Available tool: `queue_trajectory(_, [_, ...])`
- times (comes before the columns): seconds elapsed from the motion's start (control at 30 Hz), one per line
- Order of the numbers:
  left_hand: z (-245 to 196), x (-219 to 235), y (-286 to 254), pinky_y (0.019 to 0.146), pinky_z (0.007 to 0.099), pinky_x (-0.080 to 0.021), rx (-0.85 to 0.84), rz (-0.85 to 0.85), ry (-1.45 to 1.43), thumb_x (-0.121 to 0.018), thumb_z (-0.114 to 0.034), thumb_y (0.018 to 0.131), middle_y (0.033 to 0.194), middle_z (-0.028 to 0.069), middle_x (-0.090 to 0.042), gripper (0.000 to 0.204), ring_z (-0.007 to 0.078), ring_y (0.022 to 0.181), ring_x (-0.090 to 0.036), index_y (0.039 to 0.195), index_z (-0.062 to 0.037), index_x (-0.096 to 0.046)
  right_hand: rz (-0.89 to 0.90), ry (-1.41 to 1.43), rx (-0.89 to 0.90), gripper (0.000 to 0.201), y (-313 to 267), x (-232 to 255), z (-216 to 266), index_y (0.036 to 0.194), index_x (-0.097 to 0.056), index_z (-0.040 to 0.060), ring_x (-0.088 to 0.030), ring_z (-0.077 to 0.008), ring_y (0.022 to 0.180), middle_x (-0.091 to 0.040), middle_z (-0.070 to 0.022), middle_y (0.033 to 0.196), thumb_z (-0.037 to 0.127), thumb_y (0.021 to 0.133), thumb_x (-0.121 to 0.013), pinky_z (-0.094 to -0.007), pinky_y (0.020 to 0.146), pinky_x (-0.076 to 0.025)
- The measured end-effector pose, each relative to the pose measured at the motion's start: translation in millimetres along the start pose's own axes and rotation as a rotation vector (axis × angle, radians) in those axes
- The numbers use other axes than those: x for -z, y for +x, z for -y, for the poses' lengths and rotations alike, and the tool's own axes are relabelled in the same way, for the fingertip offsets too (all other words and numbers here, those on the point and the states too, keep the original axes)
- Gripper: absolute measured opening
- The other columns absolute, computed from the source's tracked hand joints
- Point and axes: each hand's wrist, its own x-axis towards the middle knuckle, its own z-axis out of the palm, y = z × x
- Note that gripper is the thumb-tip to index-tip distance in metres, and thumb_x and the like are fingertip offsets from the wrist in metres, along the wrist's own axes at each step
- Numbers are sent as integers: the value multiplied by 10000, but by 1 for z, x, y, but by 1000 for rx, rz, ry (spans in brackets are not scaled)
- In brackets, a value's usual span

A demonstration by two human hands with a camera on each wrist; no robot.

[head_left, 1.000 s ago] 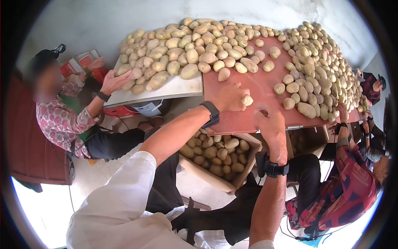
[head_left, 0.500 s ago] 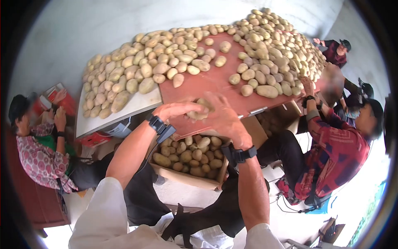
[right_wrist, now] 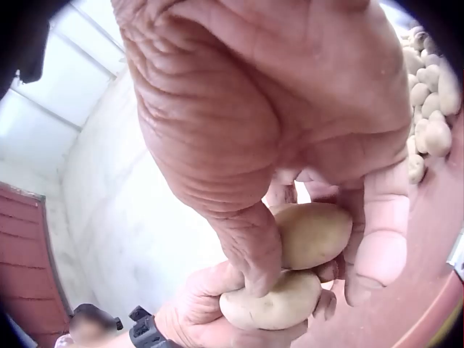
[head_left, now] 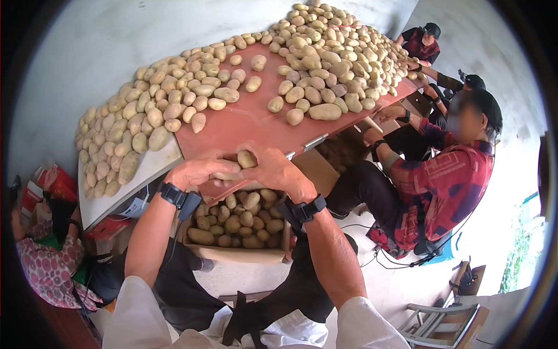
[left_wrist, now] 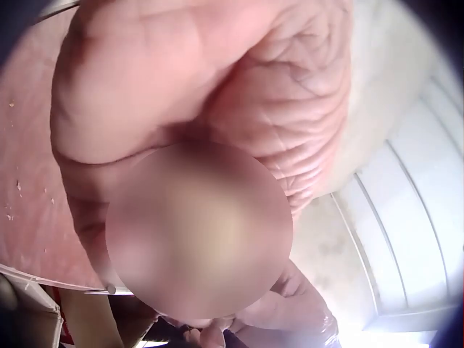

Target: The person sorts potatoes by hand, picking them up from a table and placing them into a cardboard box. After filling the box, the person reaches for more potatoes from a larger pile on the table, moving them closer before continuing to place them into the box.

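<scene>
Paired potatoes in two bare hands, above the front edge of the red tabletop point(head_left: 256, 113). The left hand point(head_left: 197, 173) grips the left potato point(head_left: 226, 174), its long axis running crosswise in the head view and nearly level in the right wrist view. The right hand point(head_left: 278, 170) has thumb and fingers about the right potato point(right_wrist: 316, 235), whose long axis is likewise nearly level there, rising slightly rightward (the right thumb also touches the left potato). The left wrist view is blurred over the grip. An open carton point(head_left: 232, 253) of potatoes lies below.
</scene>
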Motion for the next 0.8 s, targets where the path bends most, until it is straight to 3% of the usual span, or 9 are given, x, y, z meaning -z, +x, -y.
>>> queue_trajectory(0.2, [-1, -1, -24, 597, 227, -477, -104, -146, -8, -727, -213, 942, 1036, 46, -665, 366, 136, 802, -669, 1245, -44, -610, -14, -1, -188, 334, -11, 9, 14, 1147, -574, 20, -685, -402, 975, -698, -203, 989, 118, 842, -669, -464, 859, -522])
queue_trajectory(0.37, [8, -3, -44, 581, 225, -488, -186, -184, -45, -721, -190, 951, 1059, 65, -661, 328, 148, 826, -685, 1227, -50, -612, -60, 0, -100, 325, -16, 7, 4, 1150, -574, 25, -677, -393, 953, -691, -209, 1001, 121, 847, -637, -457, 841, -516])
queue_trajectory(0.53, [16, -5, -71, 524, 236, -457, -185, -399, -126, -670, -219, 1008, 984, 70, -663, 222, 142, 751, -650, 1139, -44, -637, -61, -8, -157, 358, -25, 16, 8, 1183, -575, 28, -667, -380, 926, -685, -206, 1008, 131, 847, -643, -445, 829, -517])
queue_trajectory(0.6, [21, -6, -80, 511, 240, -446, -205, -448, -131, -653, -242, 1023, 964, 73, -666, 220, 140, 722, -636, 1121, -46, -635, -70, 18, -145, 447, -23, 17, -2, 1225, -583, 31, -652, -363, 967, -682, -196, 1045, 186, 823, -702, -422, 856, -507])
queue_trajectory(0.8, [47, -4, -95, 487, 252, -428, -227, -556, -225, -612, -307, 1057, 935, 77, -671, 244, 143, 675, -616, 1068, -63, -624, -169, -31, -105, 397, -27, 15, -15, 1147, -606, 3, -647, -345, 925, -668, -206, 1003, 200, 824, -728, -433, 827, -501])
